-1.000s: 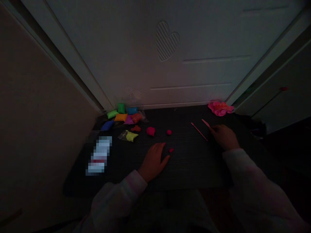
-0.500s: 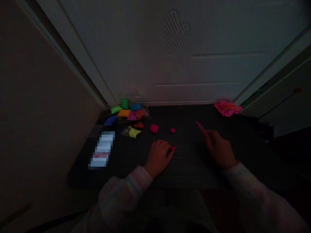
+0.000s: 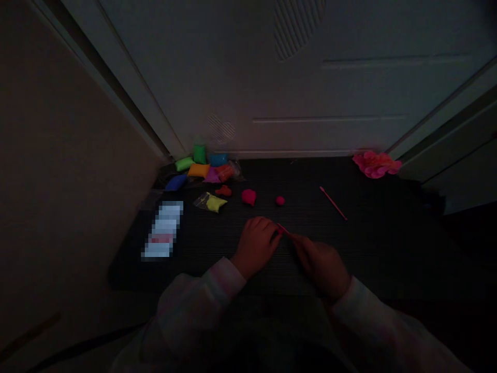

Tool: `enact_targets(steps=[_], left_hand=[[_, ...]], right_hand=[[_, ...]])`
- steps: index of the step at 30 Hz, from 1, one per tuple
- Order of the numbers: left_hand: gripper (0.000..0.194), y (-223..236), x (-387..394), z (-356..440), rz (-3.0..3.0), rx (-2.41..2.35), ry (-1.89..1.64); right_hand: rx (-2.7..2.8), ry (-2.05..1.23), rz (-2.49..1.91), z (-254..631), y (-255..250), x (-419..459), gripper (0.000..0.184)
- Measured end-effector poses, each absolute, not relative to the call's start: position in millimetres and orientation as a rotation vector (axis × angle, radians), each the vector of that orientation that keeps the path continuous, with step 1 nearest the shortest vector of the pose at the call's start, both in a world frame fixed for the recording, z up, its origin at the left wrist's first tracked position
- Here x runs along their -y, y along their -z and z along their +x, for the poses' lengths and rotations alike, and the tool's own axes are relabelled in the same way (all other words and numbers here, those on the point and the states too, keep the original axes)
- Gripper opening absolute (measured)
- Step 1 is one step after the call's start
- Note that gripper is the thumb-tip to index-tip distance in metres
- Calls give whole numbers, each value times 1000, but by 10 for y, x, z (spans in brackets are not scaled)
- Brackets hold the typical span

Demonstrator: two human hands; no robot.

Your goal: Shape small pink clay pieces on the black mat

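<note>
My left hand (image 3: 256, 246) is closed, pinching a small piece of pink clay (image 3: 279, 230) between thumb and fingers low over the dark table. My right hand (image 3: 325, 267) grips a thin pink modelling tool (image 3: 288, 233), whose tip reaches the clay at my left fingertips. Whether the tip presses into it, I cannot tell in the dim light. Just beyond my hands lie a pink clay ball (image 3: 280, 200) and a larger pink clay lump (image 3: 249, 197). A second thin pink tool (image 3: 333, 203) rests on the table to the right.
Several coloured clay packets (image 3: 199, 170) sit at the back left, with a yellow packet (image 3: 215, 202) and an orange-red piece (image 3: 223, 190) nearer. A lit, blurred-out screen (image 3: 163, 230) lies at left. Pink petal-like pieces (image 3: 376, 165) lie back right, against the white door (image 3: 233, 67).
My right hand has moved left, bringing the tool to the clay in my left hand. The second tool now shows on the table. The view has shifted slightly.
</note>
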State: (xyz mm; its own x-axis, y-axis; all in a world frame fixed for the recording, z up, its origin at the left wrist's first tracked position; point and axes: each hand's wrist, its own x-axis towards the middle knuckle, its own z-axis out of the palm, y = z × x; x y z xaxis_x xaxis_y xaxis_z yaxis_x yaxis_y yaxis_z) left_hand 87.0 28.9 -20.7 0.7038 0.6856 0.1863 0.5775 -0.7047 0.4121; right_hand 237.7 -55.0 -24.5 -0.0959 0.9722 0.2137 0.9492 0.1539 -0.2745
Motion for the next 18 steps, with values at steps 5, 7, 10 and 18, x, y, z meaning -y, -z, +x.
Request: enact_targets(steps=[5, 7, 10, 18], left_hand=[[18, 202, -294, 870, 2594, -995, -458], [18, 199, -293, 869, 2594, -994, -463], [18, 196, -288, 868, 2599, -988, -459], [17, 192, -272, 872, 2564, -995, -482]], right_hand=[[2119, -56, -1838, 2375, 259, 567, 33], [2123, -64, -1830, 2381, 263, 571, 32], [2116, -49, -1837, 2380, 266, 569, 31], [2141, 84, -1818, 2368, 250, 568, 27]])
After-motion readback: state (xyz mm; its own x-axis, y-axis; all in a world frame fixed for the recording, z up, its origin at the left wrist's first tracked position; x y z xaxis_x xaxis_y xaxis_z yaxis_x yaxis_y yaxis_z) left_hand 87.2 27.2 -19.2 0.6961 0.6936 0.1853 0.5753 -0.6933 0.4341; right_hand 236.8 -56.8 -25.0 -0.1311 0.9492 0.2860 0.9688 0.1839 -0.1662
